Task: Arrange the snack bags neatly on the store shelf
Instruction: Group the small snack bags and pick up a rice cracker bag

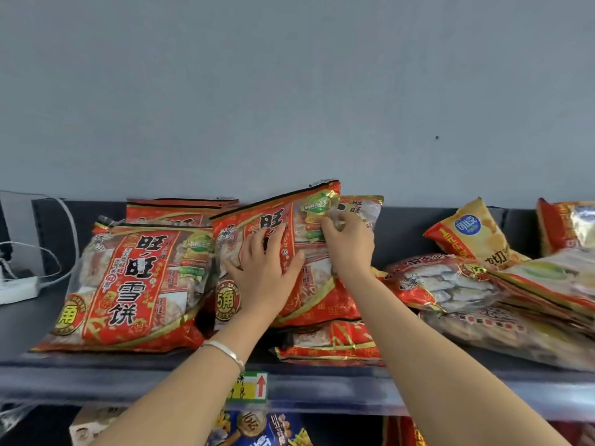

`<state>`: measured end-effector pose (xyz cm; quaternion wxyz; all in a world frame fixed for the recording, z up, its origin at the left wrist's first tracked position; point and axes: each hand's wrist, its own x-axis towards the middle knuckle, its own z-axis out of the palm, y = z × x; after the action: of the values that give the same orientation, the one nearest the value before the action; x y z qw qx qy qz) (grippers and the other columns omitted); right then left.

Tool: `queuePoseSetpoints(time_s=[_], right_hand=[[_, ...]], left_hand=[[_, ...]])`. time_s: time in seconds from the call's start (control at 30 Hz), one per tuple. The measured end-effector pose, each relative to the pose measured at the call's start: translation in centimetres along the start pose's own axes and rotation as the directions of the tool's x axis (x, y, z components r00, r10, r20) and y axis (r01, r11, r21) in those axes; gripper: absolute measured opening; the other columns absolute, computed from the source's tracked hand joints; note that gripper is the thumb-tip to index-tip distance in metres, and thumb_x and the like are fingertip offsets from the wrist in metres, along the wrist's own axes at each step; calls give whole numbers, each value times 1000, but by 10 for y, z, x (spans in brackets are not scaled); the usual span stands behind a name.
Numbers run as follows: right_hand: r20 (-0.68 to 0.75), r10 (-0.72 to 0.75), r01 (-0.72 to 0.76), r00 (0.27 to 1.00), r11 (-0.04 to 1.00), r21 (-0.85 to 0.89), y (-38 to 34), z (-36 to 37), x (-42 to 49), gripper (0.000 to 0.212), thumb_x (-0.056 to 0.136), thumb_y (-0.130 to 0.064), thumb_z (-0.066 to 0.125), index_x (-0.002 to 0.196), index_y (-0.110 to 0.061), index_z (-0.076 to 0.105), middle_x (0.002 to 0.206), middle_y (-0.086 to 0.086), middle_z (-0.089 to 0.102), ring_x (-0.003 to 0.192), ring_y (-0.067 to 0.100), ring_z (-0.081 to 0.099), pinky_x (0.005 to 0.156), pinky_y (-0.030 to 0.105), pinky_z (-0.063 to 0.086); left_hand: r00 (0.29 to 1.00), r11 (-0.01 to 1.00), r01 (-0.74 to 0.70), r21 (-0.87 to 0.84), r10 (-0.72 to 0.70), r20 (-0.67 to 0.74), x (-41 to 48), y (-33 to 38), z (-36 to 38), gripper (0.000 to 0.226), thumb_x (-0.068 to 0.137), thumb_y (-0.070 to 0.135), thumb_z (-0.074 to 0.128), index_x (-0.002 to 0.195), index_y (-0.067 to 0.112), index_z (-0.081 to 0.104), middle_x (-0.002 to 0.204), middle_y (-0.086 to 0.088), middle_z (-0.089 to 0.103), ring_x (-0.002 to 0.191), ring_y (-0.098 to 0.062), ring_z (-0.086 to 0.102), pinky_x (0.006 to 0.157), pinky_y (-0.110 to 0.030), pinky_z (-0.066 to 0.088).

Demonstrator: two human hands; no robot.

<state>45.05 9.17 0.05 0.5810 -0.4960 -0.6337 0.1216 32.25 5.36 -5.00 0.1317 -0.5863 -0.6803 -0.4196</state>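
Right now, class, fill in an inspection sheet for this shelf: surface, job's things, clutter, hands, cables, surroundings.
Surface: dark shelf, price tag on its front edge.
Job's things: tilted red bag under both hands; second red bag leaning at left; flat pile of bags at right, yellow bag atop.
Clutter: white power strip at the shelf's left end.
Hands: left hand presses flat on the tilted red bag; right hand grips its right edge.
Cables: white cables loop to the power strip.
Surroundings: grey wall behind; more packets below.
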Motion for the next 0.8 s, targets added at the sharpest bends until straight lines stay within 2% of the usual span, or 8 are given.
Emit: queuePoseSetpoints(time_s=[0.13, 0.23, 0.37, 0.47, 0.53, 0.6, 0.7, 0.8], right_hand=[[-75, 35, -35, 997, 999, 9, -3, -11, -1, 24, 92, -27, 51, 103, -15, 68, 77, -1, 64, 71, 17, 59, 69, 34, 51], [-145, -4, 3, 989, 1000, -11, -1, -21, 3, 20, 88, -20, 52, 82, -4, 64, 70, 11, 63, 63, 20, 52, 59, 35, 47], [2, -15, 15, 1000, 996, -82, 4, -20, 2, 17, 91, -26, 49, 92, -13, 60, 71, 1, 59, 69, 23, 57, 62, 34, 45], [234, -93, 157, 968, 949, -273, 13, -5, -3, 17, 96, -34, 43, 101, -21, 53, 78, -3, 60, 73, 22, 58, 62, 30, 45], [234, -159, 223, 959, 935, -276, 21, -2, -1, 25, 98, -40, 42, 95, -19, 56, 79, -4, 60, 77, 21, 59, 64, 32, 48], [109, -200, 221, 974, 946, -238, 28, -5, 6, 35, 97, -46, 40, 95, -19, 63, 87, -4, 63, 92, 23, 59, 70, 34, 48], [-79, -72, 56, 994, 980, -193, 38, -13, 22, 38, 95, -47, 46, 118, -20, 60, 126, 5, 55, 119, 30, 45, 91, 43, 42], [47, 216, -218, 975, 975, 44, 48, -17, 36, 67, 91, -41, 60, 145, -16, 31, 146, 14, 34, 129, 35, 40, 99, 44, 40]], left_hand=[[996, 997, -75, -36, 77, 36, 1, 20, 2, 65, 88, 63, 32, 146, 43, 11, 156, 5, 12, 145, -19, 6, 110, -64, 3], [988, 986, -139, -91, 144, 47, 5, 26, 4, 64, 88, 65, 33, 146, 44, 15, 154, 8, 18, 143, -16, 13, 112, -61, 7], [986, 980, -121, -155, 137, 92, 14, 10, 7, 73, 79, 75, 27, 144, 42, 25, 150, 10, 29, 139, -13, 24, 110, -55, 22], [988, 1000, -16, 0, 16, 151, 16, -15, 11, 64, 87, 67, 33, 145, 42, 22, 153, 8, 25, 142, -16, 20, 112, -51, 22], [982, 998, 45, 43, -52, 182, 17, -21, 11, 62, 90, 62, 35, 146, 41, 20, 154, 6, 23, 143, -18, 18, 112, -51, 22], [981, 996, 88, 26, -92, 170, 20, -13, 11, 57, 92, 54, 37, 145, 38, 23, 153, 4, 26, 142, -20, 21, 111, -52, 24], [989, 996, 90, -27, -86, 117, 21, 13, 13, 52, 94, 48, 38, 143, 38, 28, 151, 4, 31, 139, -21, 27, 109, -53, 28], [994, 1000, 1, -13, 0, 106, 18, 40, 13, 56, 91, 56, 40, 143, 42, 24, 152, 8, 26, 140, -18, 23, 110, -54, 25]])
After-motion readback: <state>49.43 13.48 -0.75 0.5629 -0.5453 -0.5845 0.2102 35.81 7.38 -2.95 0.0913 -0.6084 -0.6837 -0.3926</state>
